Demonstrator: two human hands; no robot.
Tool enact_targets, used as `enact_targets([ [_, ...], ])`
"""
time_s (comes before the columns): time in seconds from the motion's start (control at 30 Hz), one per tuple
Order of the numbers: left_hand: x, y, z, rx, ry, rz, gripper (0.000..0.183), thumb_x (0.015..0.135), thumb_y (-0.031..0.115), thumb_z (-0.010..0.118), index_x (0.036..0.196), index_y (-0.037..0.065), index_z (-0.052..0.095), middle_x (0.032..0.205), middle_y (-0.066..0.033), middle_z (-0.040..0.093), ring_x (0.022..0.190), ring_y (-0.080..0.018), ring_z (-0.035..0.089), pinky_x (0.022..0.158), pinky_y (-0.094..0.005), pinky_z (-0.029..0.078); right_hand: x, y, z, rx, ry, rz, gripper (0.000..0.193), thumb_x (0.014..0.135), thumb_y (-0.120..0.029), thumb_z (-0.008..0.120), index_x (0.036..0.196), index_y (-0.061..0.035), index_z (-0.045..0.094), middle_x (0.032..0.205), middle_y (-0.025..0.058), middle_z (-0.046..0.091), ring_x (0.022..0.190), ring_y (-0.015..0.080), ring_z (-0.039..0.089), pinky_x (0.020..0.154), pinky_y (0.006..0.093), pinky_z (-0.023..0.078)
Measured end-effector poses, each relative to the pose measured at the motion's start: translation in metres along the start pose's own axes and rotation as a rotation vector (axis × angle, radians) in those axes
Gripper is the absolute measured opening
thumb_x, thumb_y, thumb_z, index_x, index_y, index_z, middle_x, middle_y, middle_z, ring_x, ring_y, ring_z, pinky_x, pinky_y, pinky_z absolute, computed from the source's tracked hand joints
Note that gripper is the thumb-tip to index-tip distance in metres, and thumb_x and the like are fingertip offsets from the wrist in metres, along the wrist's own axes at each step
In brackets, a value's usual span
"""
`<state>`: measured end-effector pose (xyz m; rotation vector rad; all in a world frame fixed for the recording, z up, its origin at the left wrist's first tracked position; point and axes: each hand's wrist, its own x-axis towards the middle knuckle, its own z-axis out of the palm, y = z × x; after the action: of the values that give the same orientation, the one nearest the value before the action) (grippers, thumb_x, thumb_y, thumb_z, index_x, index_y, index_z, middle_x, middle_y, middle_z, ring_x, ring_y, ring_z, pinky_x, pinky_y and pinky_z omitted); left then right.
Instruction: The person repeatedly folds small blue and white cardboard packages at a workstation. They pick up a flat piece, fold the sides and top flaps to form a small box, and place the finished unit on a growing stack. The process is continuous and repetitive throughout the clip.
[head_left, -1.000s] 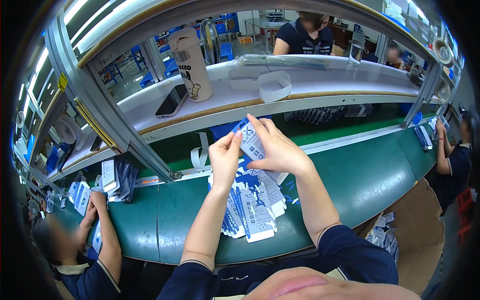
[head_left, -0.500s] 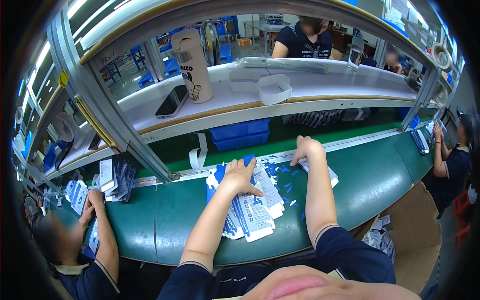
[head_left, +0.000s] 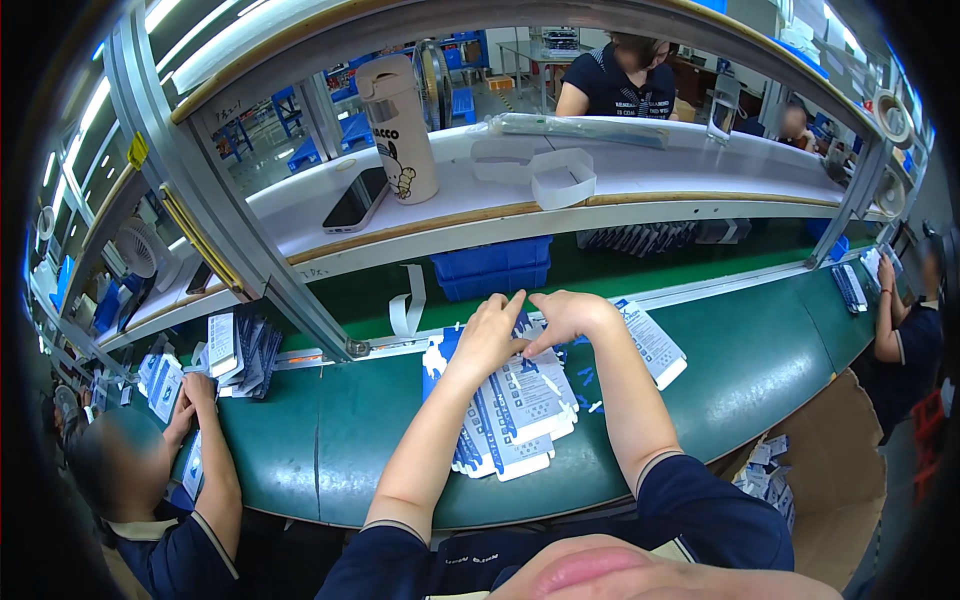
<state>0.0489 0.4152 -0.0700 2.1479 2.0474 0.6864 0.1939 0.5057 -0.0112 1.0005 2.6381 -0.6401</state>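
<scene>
Flat blue-and-white printed carton blanks [head_left: 530, 395] lie in an overlapping pile on the green bench before me. My left hand [head_left: 486, 338] rests over the pile's far part, its thumb apart from its fingers. Close beside it, my right hand [head_left: 572, 317] reaches in from the right, with thumb and forefinger spread toward the left hand. Between the hands shows a bit of blue-and-white card. Another flat printed carton blank [head_left: 655, 345] lies right of my right wrist. Small blue scraps [head_left: 586, 377] are scattered between it and the pile.
A blue bin [head_left: 492, 270] and a curled white strip [head_left: 406, 305] sit beyond the pile. Above, a shelf holds a tumbler [head_left: 402, 140], a phone [head_left: 357, 200] and a white card ring [head_left: 563, 180]. Co-workers sit at left and right. A cardboard box [head_left: 840, 470] with scraps stands at lower right.
My right hand has moved left from the blank on the right to the pile, uncovering that blank. My left hand stays over the pile, its fingers now closer together.
</scene>
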Motion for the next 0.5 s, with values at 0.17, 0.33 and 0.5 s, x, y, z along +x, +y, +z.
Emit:
enact_targets([
  [0.17, 0.002, 0.001, -0.006, -0.068, 0.093, -0.017, 0.075, 0.06, 0.02, 0.086, 0.127, 0.0, 0.058, 0.113, -0.0208, 0.06, 0.111, -0.0357, 0.056, 0.093, -0.0418, 0.048, 0.013, 0.015, 0.006, -0.039, -0.014, 0.034, 0.107, 0.06, -0.059, 0.08, 0.135, 0.0069, 0.043, 0.12, 0.0248, 0.061, 0.11, 0.0335, 0.062, 0.09, 0.0362, 0.051],
  [0.33, 0.004, -0.004, -0.012, -0.158, 0.163, -0.015, 0.056, 0.064, 0.013, 0.081, 0.116, -0.001, 0.064, 0.1, -0.0196, 0.064, 0.098, -0.0355, 0.062, 0.088, -0.041, 0.05, 0.02, 0.008, 0.01, -0.047, -0.057, 0.02, 0.101, 0.06, -0.06, 0.079, 0.129, 0.007, 0.049, 0.115, 0.0256, 0.063, 0.107, 0.0341, 0.062, 0.089, 0.0364, 0.051],
  [0.5, 0.007, -0.007, -0.027, -0.319, 0.316, -0.003, 0.043, 0.069, 0.004, 0.077, 0.111, 0.003, 0.068, 0.091, -0.0138, 0.064, 0.086, -0.0286, 0.064, 0.077, -0.0351, 0.051, 0.015, 0.006, 0.009, 0.092, 0.114, -0.183, 0.087, 0.063, -0.052, 0.081, 0.122, 0.006, 0.052, 0.11, 0.0261, 0.064, 0.101, 0.034, 0.064, 0.084, 0.0374, 0.052],
])
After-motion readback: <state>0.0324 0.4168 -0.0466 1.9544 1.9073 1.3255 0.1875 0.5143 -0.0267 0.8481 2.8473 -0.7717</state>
